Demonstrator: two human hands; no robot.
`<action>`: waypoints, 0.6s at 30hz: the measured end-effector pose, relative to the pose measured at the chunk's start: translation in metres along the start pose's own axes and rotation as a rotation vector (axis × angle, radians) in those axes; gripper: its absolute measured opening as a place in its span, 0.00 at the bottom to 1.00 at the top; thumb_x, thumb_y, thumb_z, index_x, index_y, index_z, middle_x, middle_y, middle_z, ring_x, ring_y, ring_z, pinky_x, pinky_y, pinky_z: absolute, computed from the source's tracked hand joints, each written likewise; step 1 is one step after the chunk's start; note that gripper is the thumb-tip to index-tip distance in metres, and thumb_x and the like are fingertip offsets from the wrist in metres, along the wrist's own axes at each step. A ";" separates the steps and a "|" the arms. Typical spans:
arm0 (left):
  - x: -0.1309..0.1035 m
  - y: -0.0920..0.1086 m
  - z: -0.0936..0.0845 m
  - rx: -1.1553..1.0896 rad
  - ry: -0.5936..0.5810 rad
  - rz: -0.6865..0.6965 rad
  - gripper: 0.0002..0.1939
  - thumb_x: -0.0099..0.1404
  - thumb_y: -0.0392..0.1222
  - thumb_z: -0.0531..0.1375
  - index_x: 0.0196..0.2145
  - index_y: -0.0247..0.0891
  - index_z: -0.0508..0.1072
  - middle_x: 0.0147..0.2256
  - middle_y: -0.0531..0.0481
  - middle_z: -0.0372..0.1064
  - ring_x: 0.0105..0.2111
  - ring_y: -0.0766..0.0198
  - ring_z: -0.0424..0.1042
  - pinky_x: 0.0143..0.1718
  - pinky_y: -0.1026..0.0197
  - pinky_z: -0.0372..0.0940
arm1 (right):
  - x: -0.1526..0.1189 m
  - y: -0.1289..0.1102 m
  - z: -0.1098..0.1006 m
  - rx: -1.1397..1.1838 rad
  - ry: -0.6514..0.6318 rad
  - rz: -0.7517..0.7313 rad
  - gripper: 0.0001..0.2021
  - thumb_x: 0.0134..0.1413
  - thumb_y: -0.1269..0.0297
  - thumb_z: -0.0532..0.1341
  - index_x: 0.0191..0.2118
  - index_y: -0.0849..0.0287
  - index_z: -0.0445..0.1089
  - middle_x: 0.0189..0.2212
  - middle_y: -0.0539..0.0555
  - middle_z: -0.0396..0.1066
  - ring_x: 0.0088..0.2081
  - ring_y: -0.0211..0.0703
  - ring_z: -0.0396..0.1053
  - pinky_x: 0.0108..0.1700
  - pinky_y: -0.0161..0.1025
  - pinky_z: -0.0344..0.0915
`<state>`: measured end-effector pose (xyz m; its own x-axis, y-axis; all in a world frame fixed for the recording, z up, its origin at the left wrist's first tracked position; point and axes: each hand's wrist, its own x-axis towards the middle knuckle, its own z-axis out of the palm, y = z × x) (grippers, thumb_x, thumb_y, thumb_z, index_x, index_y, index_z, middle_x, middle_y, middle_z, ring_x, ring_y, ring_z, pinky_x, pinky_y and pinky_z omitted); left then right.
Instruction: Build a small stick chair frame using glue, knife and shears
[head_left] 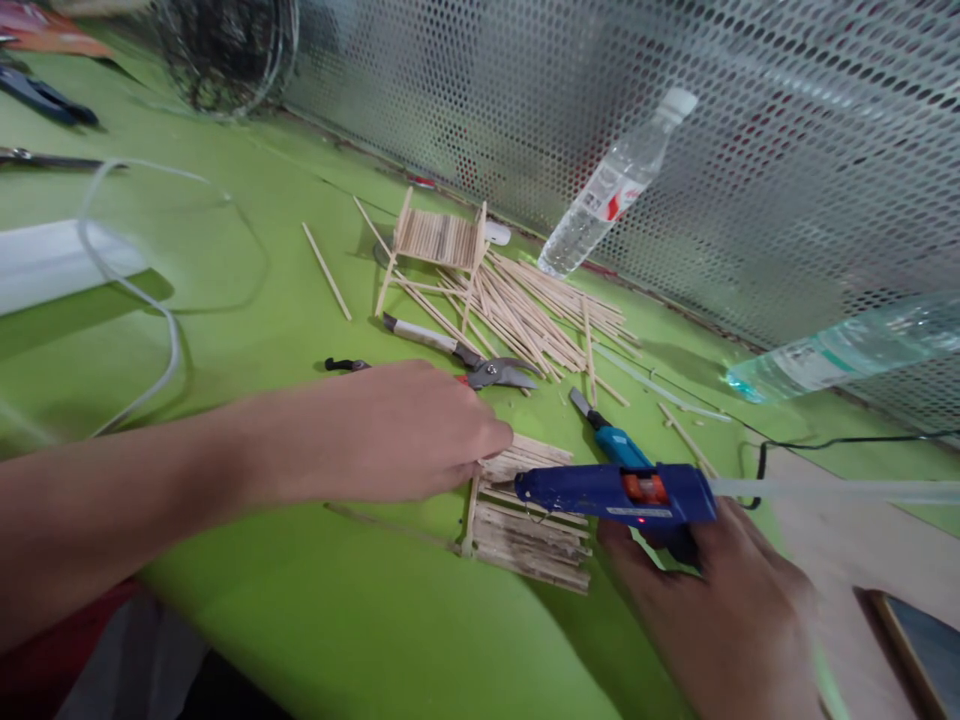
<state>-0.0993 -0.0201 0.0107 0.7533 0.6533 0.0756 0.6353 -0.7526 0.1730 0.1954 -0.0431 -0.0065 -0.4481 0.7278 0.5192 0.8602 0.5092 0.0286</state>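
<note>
A blue hot glue gun (615, 495) with a clear glue stick in its back is gripped by my right hand (720, 600). Its nozzle points left, over a small panel of wooden sticks (529, 545) lying on the green table. At the panel's upper left edge, the fingers of my left hand (427, 430) are pressed together; what they pinch is too small to make out. Beyond my left hand lie pruning shears (495, 373). A teal-handled cutter (619, 443) sits just behind the glue gun.
A small stick-built chair-like frame (439, 238) stands beside a pile of thin sticks (532, 315). Two water bottles (607, 190) lean near the perforated metal screen (450, 80). A white cable (176, 340) curls at the left, and a phone-like object (919, 640) lies lower right.
</note>
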 end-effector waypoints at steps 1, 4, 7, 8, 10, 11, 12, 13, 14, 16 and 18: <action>0.000 0.000 0.000 -0.005 0.000 0.000 0.08 0.71 0.32 0.56 0.38 0.41 0.74 0.33 0.54 0.77 0.27 0.66 0.73 0.28 0.62 0.58 | 0.000 0.000 0.000 -0.016 0.004 -0.012 0.04 0.64 0.63 0.60 0.38 0.55 0.69 0.23 0.51 0.69 0.25 0.49 0.70 0.27 0.41 0.59; 0.000 0.001 -0.001 -0.013 0.011 -0.004 0.07 0.71 0.33 0.58 0.37 0.41 0.74 0.31 0.55 0.76 0.26 0.66 0.72 0.26 0.62 0.56 | -0.002 0.001 0.002 -0.062 0.019 -0.055 0.05 0.66 0.61 0.59 0.38 0.56 0.69 0.23 0.52 0.70 0.26 0.51 0.69 0.29 0.42 0.60; 0.001 0.001 -0.002 -0.011 0.015 -0.004 0.06 0.71 0.33 0.58 0.36 0.41 0.73 0.30 0.55 0.75 0.26 0.65 0.71 0.25 0.61 0.56 | -0.002 0.002 0.002 -0.084 0.022 -0.073 0.08 0.67 0.60 0.58 0.35 0.54 0.66 0.21 0.52 0.70 0.26 0.51 0.69 0.30 0.43 0.60; 0.001 0.001 -0.001 -0.010 0.019 -0.001 0.06 0.70 0.33 0.58 0.36 0.41 0.73 0.30 0.55 0.75 0.26 0.65 0.71 0.25 0.60 0.56 | -0.001 0.002 0.002 -0.087 0.021 -0.075 0.08 0.67 0.60 0.58 0.34 0.54 0.65 0.21 0.51 0.69 0.25 0.51 0.68 0.30 0.43 0.60; 0.001 0.001 -0.001 -0.010 0.029 -0.001 0.07 0.70 0.32 0.57 0.36 0.41 0.73 0.30 0.55 0.74 0.25 0.65 0.71 0.25 0.60 0.57 | -0.001 0.002 0.003 -0.090 0.021 -0.089 0.09 0.67 0.59 0.57 0.34 0.54 0.65 0.20 0.50 0.68 0.24 0.50 0.68 0.30 0.43 0.59; 0.001 0.001 0.000 -0.010 0.030 -0.002 0.07 0.71 0.32 0.57 0.36 0.41 0.73 0.30 0.55 0.74 0.25 0.65 0.71 0.25 0.61 0.56 | -0.001 0.002 0.003 -0.087 0.027 -0.102 0.09 0.68 0.59 0.57 0.34 0.54 0.65 0.20 0.50 0.67 0.24 0.49 0.67 0.30 0.43 0.59; 0.000 0.001 0.000 -0.012 0.029 -0.003 0.08 0.71 0.33 0.57 0.36 0.41 0.73 0.30 0.56 0.74 0.25 0.66 0.71 0.25 0.61 0.56 | -0.001 0.003 0.004 -0.083 0.032 -0.117 0.10 0.68 0.59 0.57 0.34 0.54 0.64 0.20 0.50 0.67 0.23 0.48 0.66 0.30 0.43 0.59; 0.000 0.000 0.001 -0.015 0.027 -0.007 0.07 0.71 0.33 0.57 0.36 0.41 0.73 0.30 0.56 0.74 0.25 0.66 0.71 0.25 0.61 0.56 | -0.002 0.003 0.004 -0.082 0.037 -0.128 0.11 0.69 0.58 0.57 0.34 0.54 0.64 0.20 0.49 0.67 0.23 0.48 0.66 0.30 0.43 0.59; 0.000 0.000 0.001 -0.018 0.026 -0.012 0.07 0.72 0.34 0.57 0.36 0.42 0.73 0.30 0.56 0.74 0.25 0.66 0.70 0.25 0.61 0.55 | -0.002 0.004 0.004 -0.085 0.036 -0.133 0.11 0.70 0.58 0.57 0.33 0.54 0.64 0.20 0.50 0.66 0.23 0.48 0.65 0.29 0.42 0.59; 0.000 0.000 0.001 -0.021 0.029 -0.025 0.07 0.72 0.35 0.57 0.36 0.42 0.73 0.29 0.56 0.74 0.25 0.65 0.70 0.25 0.61 0.54 | -0.004 0.006 0.005 -0.090 0.032 -0.146 0.12 0.71 0.57 0.56 0.34 0.54 0.64 0.20 0.50 0.65 0.24 0.48 0.64 0.29 0.42 0.58; 0.001 0.000 0.001 -0.019 0.034 -0.036 0.07 0.72 0.35 0.57 0.36 0.43 0.73 0.29 0.57 0.74 0.25 0.65 0.70 0.25 0.60 0.54 | -0.005 0.008 0.004 -0.093 0.022 -0.168 0.11 0.71 0.58 0.55 0.35 0.54 0.64 0.21 0.50 0.65 0.25 0.49 0.65 0.28 0.42 0.56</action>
<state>-0.0983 -0.0199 0.0095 0.7234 0.6829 0.1020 0.6585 -0.7268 0.1954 0.2034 -0.0412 -0.0126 -0.5823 0.6255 0.5192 0.7933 0.5768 0.1949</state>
